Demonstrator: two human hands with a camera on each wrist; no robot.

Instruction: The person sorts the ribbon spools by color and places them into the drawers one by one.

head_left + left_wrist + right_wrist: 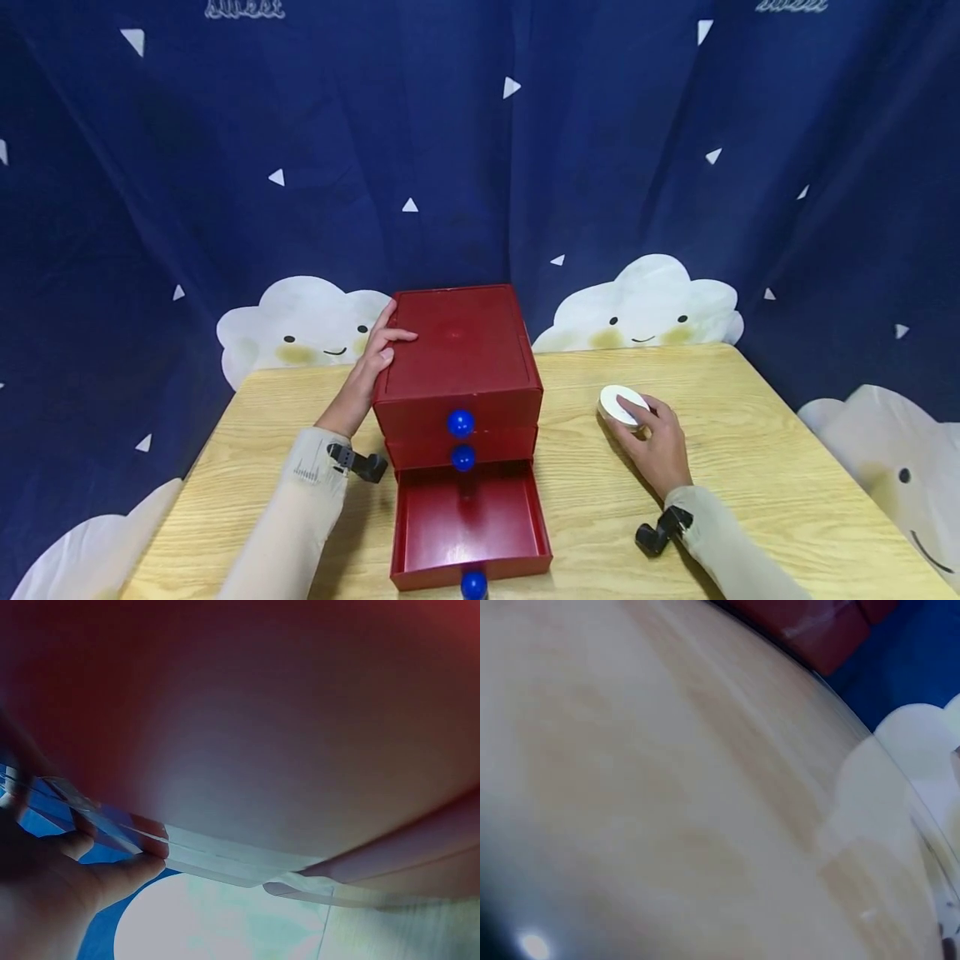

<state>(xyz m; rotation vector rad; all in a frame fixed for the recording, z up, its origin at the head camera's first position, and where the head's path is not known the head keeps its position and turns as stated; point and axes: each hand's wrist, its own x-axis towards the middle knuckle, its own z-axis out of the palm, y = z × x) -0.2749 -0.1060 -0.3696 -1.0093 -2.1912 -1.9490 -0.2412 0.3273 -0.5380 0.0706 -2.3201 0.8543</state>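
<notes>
A dark red drawer box with blue knobs stands on the wooden table. Its bottom drawer is pulled out towards me, and the bare floor of that drawer shows. Against the box's left side lies my left hand, fingers extended over the top edge; the left wrist view shows its fingertips at the red wall. To the right of the box, my right hand grips a flat, round white puck-shaped object between thumb and fingers, low over the table. The right wrist view shows mostly blurred tabletop.
Two upper drawers with blue knobs are closed above the pulled-out one. The wooden table extends to both sides of the box. A dark blue curtain with white clouds and triangles hangs behind the table.
</notes>
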